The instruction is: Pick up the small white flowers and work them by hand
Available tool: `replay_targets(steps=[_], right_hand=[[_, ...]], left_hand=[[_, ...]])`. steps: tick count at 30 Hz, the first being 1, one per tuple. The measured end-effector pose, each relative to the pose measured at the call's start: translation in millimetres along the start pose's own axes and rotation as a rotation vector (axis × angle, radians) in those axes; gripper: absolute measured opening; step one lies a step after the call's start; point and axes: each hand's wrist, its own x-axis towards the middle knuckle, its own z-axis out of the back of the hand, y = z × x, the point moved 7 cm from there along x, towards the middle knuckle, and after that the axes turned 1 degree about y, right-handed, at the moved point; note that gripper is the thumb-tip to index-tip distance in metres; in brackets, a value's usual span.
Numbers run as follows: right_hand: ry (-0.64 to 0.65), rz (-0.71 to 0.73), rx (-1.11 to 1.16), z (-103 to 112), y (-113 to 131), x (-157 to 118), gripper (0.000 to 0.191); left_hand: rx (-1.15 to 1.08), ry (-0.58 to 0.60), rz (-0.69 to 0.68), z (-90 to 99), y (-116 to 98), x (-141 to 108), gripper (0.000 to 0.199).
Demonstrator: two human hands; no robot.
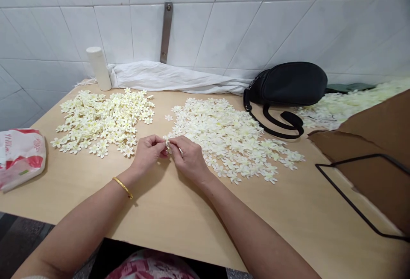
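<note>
Between the fingertips of both hands is a small white flower (167,143), partly covered by the fingers. My left hand (148,153), below a gold bangle (122,187) on the wrist, pinches it from the left. From the right, my right hand (189,158) closes its thumb and fingers on the same flower. A pile of pale yellow-white flowers (105,118) lies beyond my left hand. Just past my right hand spreads a wider pile of white flowers (230,133). One loose flower (168,117) lies between the two piles.
A white bottle (99,69) and a bunched white cloth (173,77) stand along the tiled wall. A black bag (290,83) with its strap sits at the back right. More flowers (349,101), a cardboard box (378,155) and a black wire frame (349,200) are at right. A plastic bag (22,157) is at left.
</note>
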Motion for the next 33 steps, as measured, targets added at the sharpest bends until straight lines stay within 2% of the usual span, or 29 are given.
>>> replay_targets(steps=[3,5,10,12,15,17,19,22,25,27,30,33], right_hand=[[0.016,-0.017,-0.063,-1,-1,0,0.019],[-0.017,-0.053,-0.060,3,-4,1,0.018],[-0.113,-0.283,0.166,15,-26,1,0.015],[-0.117,-0.406,0.323,15,-36,1,0.013],[-0.122,-0.559,0.531,14,-45,0,0.011],[-0.109,-0.599,0.597,12,-47,0,0.011],[-0.075,-0.596,0.607,9,-46,1,0.011],[-0.054,-0.499,0.507,8,-42,1,0.012],[-0.095,-0.241,0.249,14,-27,3,0.014],[-0.086,-0.056,0.082,15,-12,2,0.017],[-0.006,0.136,-0.104,10,6,0,0.024],[0.033,0.246,-0.227,6,16,-2,0.027]], left_hand=[[0.043,-0.014,0.011,1.5,1,1,0.009],[0.053,-0.024,0.032,3.6,2,3,0.009],[0.096,-0.008,0.061,10.3,-1,8,0.008],[0.146,0.049,0.104,11.0,-1,9,0.010],[0.319,0.227,0.198,6.7,3,6,0.012],[0.460,0.325,0.204,4.4,5,2,0.013],[0.568,0.369,0.169,3.6,5,1,0.013],[0.594,0.324,0.099,5.4,3,3,0.013],[0.405,0.192,0.059,9.7,-2,8,0.024],[0.186,0.163,0.114,8.8,1,9,0.031],[-0.096,0.200,0.232,2.3,10,7,0.040],[-0.206,0.201,0.258,1.5,13,8,0.029]])
